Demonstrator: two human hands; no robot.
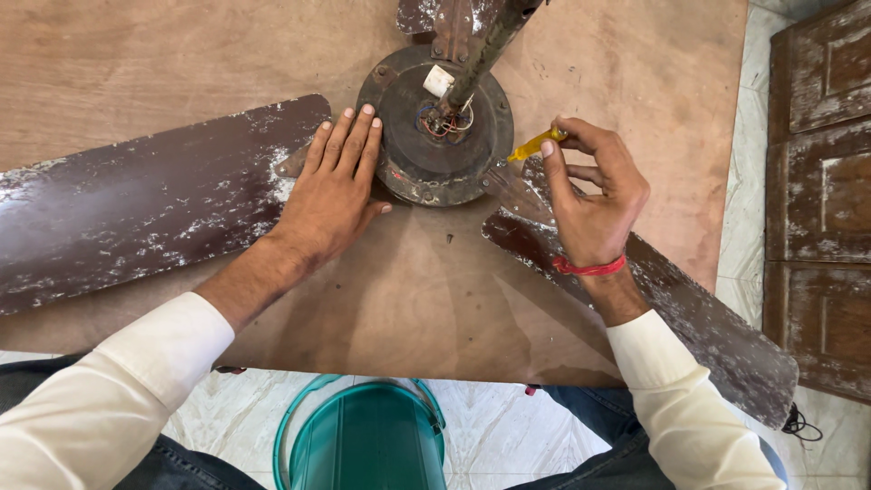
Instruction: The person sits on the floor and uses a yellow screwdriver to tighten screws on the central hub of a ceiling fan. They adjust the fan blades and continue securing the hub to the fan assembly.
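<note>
1. A brown board (181,54) serves as the table and fills most of the view; pale tiled floor shows at its near and right edges.
2. An old ceiling fan lies on the board, with its motor (435,127) at far centre.
3. The left blade (136,200), dark maroon with flaking paint, runs from the motor out to the left edge.
4. The right blade (671,308) runs from the motor toward the near right and overhangs the board's edge.
5. A dark panelled door (821,200) stands at the far right.
6. A teal bucket (367,440) sits on the floor just below the near edge of the board, between the person's knees.
7. The fan's rod (481,45) rises from the motor's middle toward the far edge, with a tangle of wires (445,122) and a small white block at its base.
8. The left hand (336,186) lies flat, fingers straight and together, on the root of the left blade, fingertips touching the motor's rim; it grips nothing.
9. The right hand (594,191), a red thread round its wrist, is curled around a yellow-handled screwdriver (535,143), pinched between thumb and fingers.
10. The screwdriver's tip points left at the motor's right rim, above the root of the right blade.
</note>
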